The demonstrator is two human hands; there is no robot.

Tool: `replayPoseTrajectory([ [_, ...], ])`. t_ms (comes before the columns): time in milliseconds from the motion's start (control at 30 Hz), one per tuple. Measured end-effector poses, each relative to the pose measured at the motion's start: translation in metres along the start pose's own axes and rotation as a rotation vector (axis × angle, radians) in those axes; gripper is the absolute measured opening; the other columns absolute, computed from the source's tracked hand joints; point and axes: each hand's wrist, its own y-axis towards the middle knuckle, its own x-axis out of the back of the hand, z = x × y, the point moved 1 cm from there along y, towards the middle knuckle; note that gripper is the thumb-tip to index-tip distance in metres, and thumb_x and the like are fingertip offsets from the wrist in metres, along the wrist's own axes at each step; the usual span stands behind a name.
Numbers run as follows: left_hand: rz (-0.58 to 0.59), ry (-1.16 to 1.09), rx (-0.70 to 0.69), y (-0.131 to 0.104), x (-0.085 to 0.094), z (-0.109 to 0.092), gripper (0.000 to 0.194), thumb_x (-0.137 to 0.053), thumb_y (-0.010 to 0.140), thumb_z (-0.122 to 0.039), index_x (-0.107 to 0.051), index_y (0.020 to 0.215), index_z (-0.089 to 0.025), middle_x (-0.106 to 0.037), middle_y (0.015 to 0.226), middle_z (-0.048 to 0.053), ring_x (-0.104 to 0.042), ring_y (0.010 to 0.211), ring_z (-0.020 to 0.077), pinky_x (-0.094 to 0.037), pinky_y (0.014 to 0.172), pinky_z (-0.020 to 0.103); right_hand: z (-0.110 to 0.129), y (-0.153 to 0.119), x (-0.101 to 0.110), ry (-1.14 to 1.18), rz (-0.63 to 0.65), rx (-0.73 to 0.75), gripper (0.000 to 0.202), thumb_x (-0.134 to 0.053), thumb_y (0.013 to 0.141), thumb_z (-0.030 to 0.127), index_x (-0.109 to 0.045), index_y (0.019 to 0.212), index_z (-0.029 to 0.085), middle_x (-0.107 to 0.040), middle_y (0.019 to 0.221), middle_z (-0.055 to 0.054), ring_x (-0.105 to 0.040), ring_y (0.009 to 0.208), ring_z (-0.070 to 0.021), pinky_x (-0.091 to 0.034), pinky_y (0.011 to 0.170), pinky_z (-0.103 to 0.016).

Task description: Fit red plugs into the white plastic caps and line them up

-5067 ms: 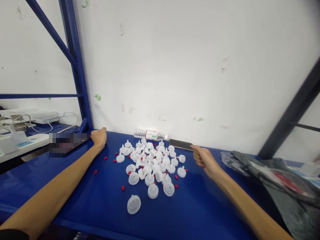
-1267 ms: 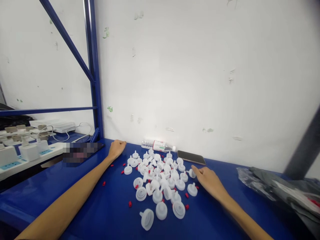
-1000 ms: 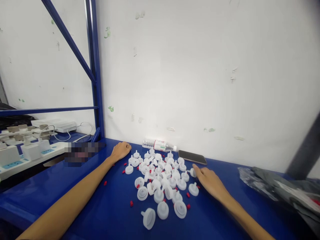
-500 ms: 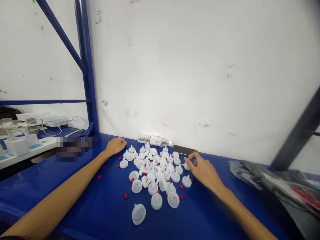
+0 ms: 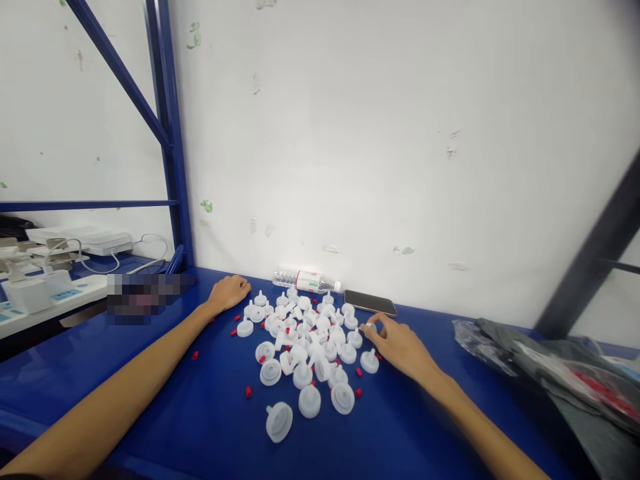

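White plastic nozzle caps (image 5: 310, 401) lie in a loose heap on the blue tabletop (image 5: 200, 427), some with spouts up and others tipped over. Small red tips (image 5: 249, 392) are scattered among and around them. At the heap's right edge, my right hand (image 5: 403, 343) has its thumb and index finger closed about one white nozzle cap (image 5: 371, 327), partly hidden by the fingers. Back left, my left hand (image 5: 229, 292) rests on the table beside the heap, its fingers curled in and nothing visible in them.
Against the wall lie a clear plastic bottle (image 5: 310, 281) and a dark phone (image 5: 370, 303). Grey and clear plastic bags (image 5: 530, 373) are piled at the right. A blue rack post (image 5: 173, 153), power strip (image 5: 75, 293) and chargers stand at the left.
My right index finger has come down toward the thumb around the cap at the heap's right edge. My left hand has stayed in place; the view has shifted slightly.
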Motion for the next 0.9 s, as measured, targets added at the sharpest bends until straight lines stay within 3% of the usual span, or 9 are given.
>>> replayPoseTrajectory([
  [133,-0.044,-0.037,0.019,-0.009,0.014,-0.009,0.033,-0.064,0.096,-0.036,-0.062,0.123,-0.017,-0.066,0.121,0.008,-0.067,0.103,0.0235,-0.058,0.086,0.043,-0.002,0.001,-0.002,-0.029,0.002,0.0,0.035,-0.05,0.095,0.053,-0.066,0.107,0.025,-0.074,0.085,-0.007,-0.07,0.079,-0.0258,-0.036,0.062,-0.028],
  [267,-0.16,-0.075,0.028,-0.028,0.058,-0.027,0.031,-0.063,0.096,-0.039,-0.064,0.118,-0.016,-0.067,0.116,0.006,-0.068,0.099,0.0228,-0.058,0.084,0.041,-0.002,-0.001,-0.001,-0.045,-0.016,-0.014,0.034,-0.048,0.096,0.052,-0.067,0.106,0.025,-0.075,0.087,-0.007,-0.07,0.079,-0.0267,-0.036,0.062,-0.029],
  [367,-0.195,-0.106,-0.037,-0.067,0.098,-0.045,0.036,-0.053,0.1,-0.045,-0.069,0.095,-0.012,-0.07,0.09,0.002,-0.067,0.082,0.0204,-0.054,0.074,0.034,-0.001,-0.003,0.005,-0.038,-0.052,-0.048,0.038,-0.043,0.098,0.053,-0.066,0.109,0.025,-0.074,0.086,-0.008,-0.07,0.078,-0.0274,-0.035,0.06,-0.029],
  [433,-0.121,-0.14,-0.14,-0.106,0.113,-0.054,0.051,-0.041,0.101,-0.049,-0.069,0.077,-0.014,-0.067,0.07,0.0,-0.065,0.069,0.0181,-0.048,0.065,0.028,0.001,-0.005,0.009,-0.025,-0.079,-0.066,0.04,-0.039,0.099,0.054,-0.066,0.109,0.025,-0.074,0.086,-0.007,-0.07,0.078,-0.0276,-0.035,0.06,-0.03],
  [467,-0.046,-0.159,-0.192,-0.126,0.115,-0.057,0.048,-0.048,0.097,-0.051,-0.069,0.072,-0.016,-0.065,0.064,-0.001,-0.063,0.062,0.0167,-0.046,0.059,0.027,0.002,-0.006,0.011,-0.019,-0.092,-0.072,0.041,-0.038,0.099,0.054,-0.066,0.109,0.025,-0.074,0.086,-0.007,-0.07,0.079,-0.0277,-0.036,0.06,-0.03],
  [567,0.202,-0.25,-0.283,-0.179,0.105,-0.059,0.03,-0.062,0.086,-0.05,-0.075,0.084,-0.023,-0.071,0.075,-0.002,-0.066,0.07,0.0179,-0.044,0.059,0.025,0.005,-0.008,0.016,-0.005,-0.118,-0.074,0.044,-0.035,0.1,0.056,-0.065,0.112,0.027,-0.074,0.088,-0.006,-0.07,0.082,-0.0281,-0.038,0.062,-0.031],
  [633,0.299,-0.285,-0.254,-0.196,0.089,-0.06,0.025,-0.07,0.078,-0.043,-0.076,0.095,-0.025,-0.072,0.084,0.0,-0.067,0.077,0.0201,-0.045,0.063,0.026,0.007,-0.01,0.017,0.003,-0.129,-0.073,0.045,-0.034,0.099,0.058,-0.065,0.11,0.028,-0.075,0.09,-0.005,-0.07,0.084,-0.0288,-0.039,0.064,-0.031],
  [767,0.4,-0.339,-0.213,-0.196,0.06,-0.064,0.029,-0.075,0.066,-0.029,-0.074,0.094,-0.024,-0.068,0.088,0.001,-0.065,0.07,0.0181,-0.045,0.055,0.024,0.008,-0.012,0.016,0.016,-0.125,-0.057,0.047,-0.033,0.098,0.06,-0.065,0.106,0.028,-0.075,0.09,-0.005,-0.07,0.085,-0.0297,-0.04,0.064,-0.032],
  [900,0.512,-0.397,-0.174,-0.188,0.048,-0.064,0.018,-0.071,0.063,-0.023,-0.07,0.08,-0.019,-0.065,0.069,-0.002,-0.063,0.056,0.0158,-0.044,0.047,0.022,0.007,-0.011,0.012,0.017,-0.107,-0.035,0.048,-0.032,0.098,0.062,-0.065,0.105,0.029,-0.074,0.088,-0.004,-0.069,0.082,-0.0294,-0.04,0.064,-0.033],
])
